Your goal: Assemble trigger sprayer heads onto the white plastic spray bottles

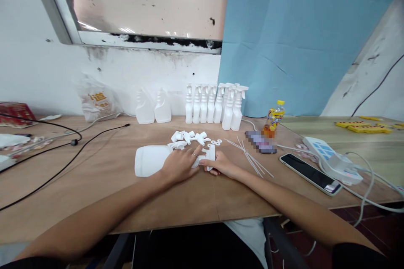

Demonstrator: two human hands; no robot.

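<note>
A white plastic bottle [151, 160] lies on its side on the brown table, its neck pointing right. My left hand [181, 163] rests over the neck end, fingers bent around it. At the neck, my right hand [219, 163] grips a white spray head [211, 156] between thumb and fingers. The join between head and neck is partly hidden by my hands. Just behind are loose white spray heads [189, 136] in a pile, small white rings [216, 142] and several thin white tubes [249, 157].
Several upright spray bottles [211, 107] and two headless bottles [163, 107] stand near the wall. A drink bottle [274, 119], a phone [311, 173] and a power strip [331, 159] are at right; black cables [94, 143] cross the left.
</note>
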